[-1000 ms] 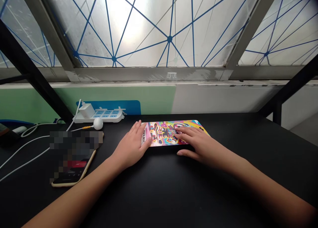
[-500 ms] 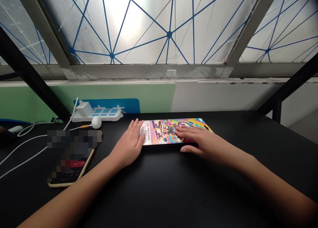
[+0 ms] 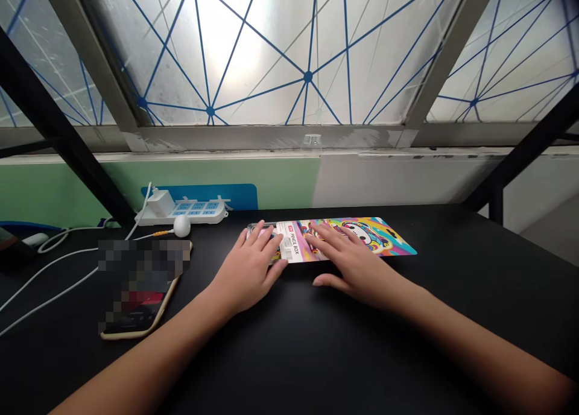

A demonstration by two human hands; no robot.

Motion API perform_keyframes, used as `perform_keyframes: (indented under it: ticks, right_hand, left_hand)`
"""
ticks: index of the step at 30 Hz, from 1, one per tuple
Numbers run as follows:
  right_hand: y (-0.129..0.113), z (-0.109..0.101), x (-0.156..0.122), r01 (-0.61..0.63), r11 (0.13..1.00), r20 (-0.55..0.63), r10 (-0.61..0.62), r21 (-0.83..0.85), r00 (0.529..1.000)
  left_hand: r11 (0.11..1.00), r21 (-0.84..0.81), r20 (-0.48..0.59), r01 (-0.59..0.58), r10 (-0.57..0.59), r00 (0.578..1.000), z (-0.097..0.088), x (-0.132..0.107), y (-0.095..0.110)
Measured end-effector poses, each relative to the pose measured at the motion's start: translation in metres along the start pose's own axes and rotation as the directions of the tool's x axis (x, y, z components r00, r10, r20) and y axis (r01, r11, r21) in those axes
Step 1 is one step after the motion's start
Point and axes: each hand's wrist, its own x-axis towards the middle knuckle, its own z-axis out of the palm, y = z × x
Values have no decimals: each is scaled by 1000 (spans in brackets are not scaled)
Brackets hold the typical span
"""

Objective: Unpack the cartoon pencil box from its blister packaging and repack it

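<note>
A colourful pencil box [image 3: 371, 237] with a white "PENCIL BOX" label lies flat on the black table [image 3: 316, 354] near its far edge. My left hand [image 3: 244, 270] rests on the box's left end, fingers stretched over a clear or pink part that shows there. My right hand [image 3: 353, 264] lies flat on the printed cover, fingers spread and pointing left, thumb on the table in front of the box. Neither hand is closed around anything.
A phone [image 3: 136, 309] lies at the left, with white cables [image 3: 45, 270] running off the left edge. A white power strip [image 3: 194, 209] with a charger and a small white ball [image 3: 181, 225] sit by the wall. Black frame struts [image 3: 58, 137] slant at both sides.
The colourful cover has slid to the right under my right hand, and a clear part of the box now shows at the left end. My left hand stays on that end.
</note>
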Motion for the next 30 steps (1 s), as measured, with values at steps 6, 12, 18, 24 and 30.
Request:
perform_keyframes:
  ticks: [6,12,18,24,30]
  right_hand:
    - [-10,13,7,75,997,50,-76,5,996]
    - [6,2,2,43,997,26,-45,65,999]
    - [30,-3,-5,27,992,-16,-25,125,1000]
    - [39,-6,-7,29,994,-25,-27,102,999]
    - [25,5,-4,18,1000,-22,-18,-10,1000]
  left_hand:
    - [997,73,75,2,-8,997,1,3,4]
    - [992,101,72,74,-82,994,-14,10,5]
    - [943,232,71,241,-263,962,-34,8,-11]
    - [923,278,15,268,-283,959,-34,1,-24]
    - [980,169,3,104,-106,994,-9,-1,-10]
